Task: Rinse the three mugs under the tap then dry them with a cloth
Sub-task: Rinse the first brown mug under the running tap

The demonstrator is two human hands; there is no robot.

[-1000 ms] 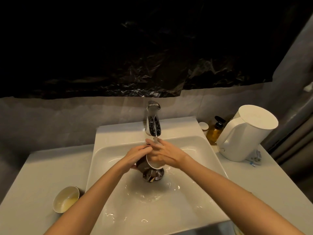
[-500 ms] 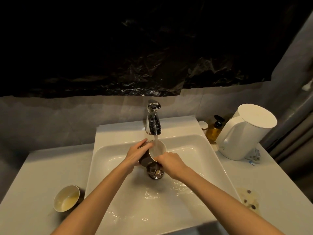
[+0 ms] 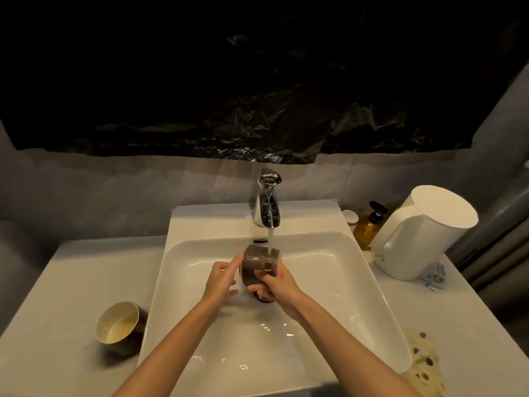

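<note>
Right now, in the middle of the frame, a person is holding a brown mug [image 3: 259, 262] over the sink [image 3: 329, 282], just below the tap [image 3: 267, 207], and the water stream [image 3: 270, 239] is landing on its upper right side. The mug is lying tilted rather than upright; which way its mouth is facing, and whether it has a handle, I cannot tell. The right hand [image 3: 276, 283] is curling its fingers round the lower right of the mug and is doing the carrying, while the left hand [image 3: 221, 277] is lying with fairly straight, slightly spread fingers against the left wall, steadying rather than gripping. A second mug [image 3: 117, 325] with a pale inside is standing upright on the counter [image 3: 57, 282] at the lower left, just beside the sink's edge, and a third is not showing anywhere. A spotted cloth [image 3: 423, 359] is waiting at the lower right, and a white kettle [image 3: 423, 233] and an amber bottle [image 3: 369, 224] are standing at the right. The mug is probably glazed ceramic: stiff, fairly weighty, and slick while water is running over it, so a drop onto the hard basin is likely chipping it. Wrapping the fingers round the body with the thumb opposite, or hooking a finger over the rim, seems the safer hold; flat fingertips alone are risking a slip.
</note>
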